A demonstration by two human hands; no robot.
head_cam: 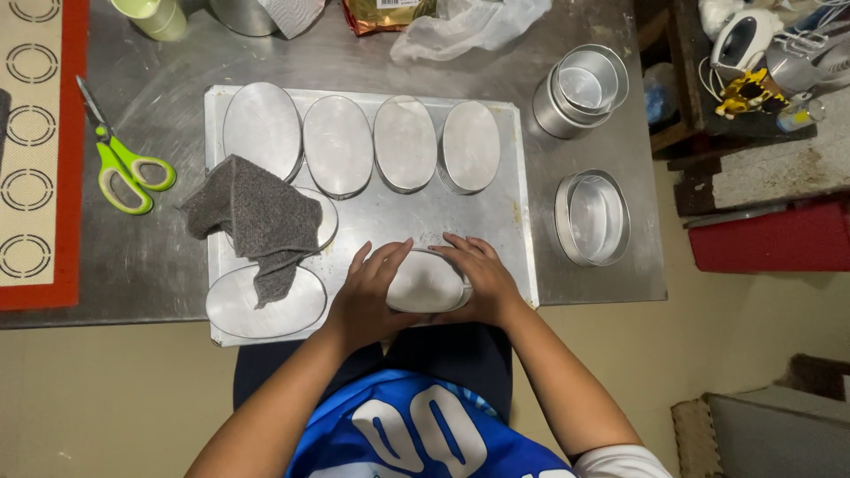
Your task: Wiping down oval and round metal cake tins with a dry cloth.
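My left hand [367, 292] and right hand [482, 276] cup an upturned oval pan [427, 283] at the baking tray's [522, 221] near edge, steadying it from both sides.

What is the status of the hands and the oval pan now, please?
Left hand and right hand clasp oval pan over baking tray. Grey cloth lies apart.

Steel work table with a baking tray and loose kitchen gear

The scuffed stainless-steel table [159, 265] carries a rectangular aluminium baking tray [522, 212], green-handled scissors [119, 155] left of it, and a red-edged beige baking mat [40, 150] at the far left. Right of the tray stand nested round metal tins [580, 88] and nested oval metal tins [591, 218]; crumpled clear plastic [469, 25] lies at the back edge.
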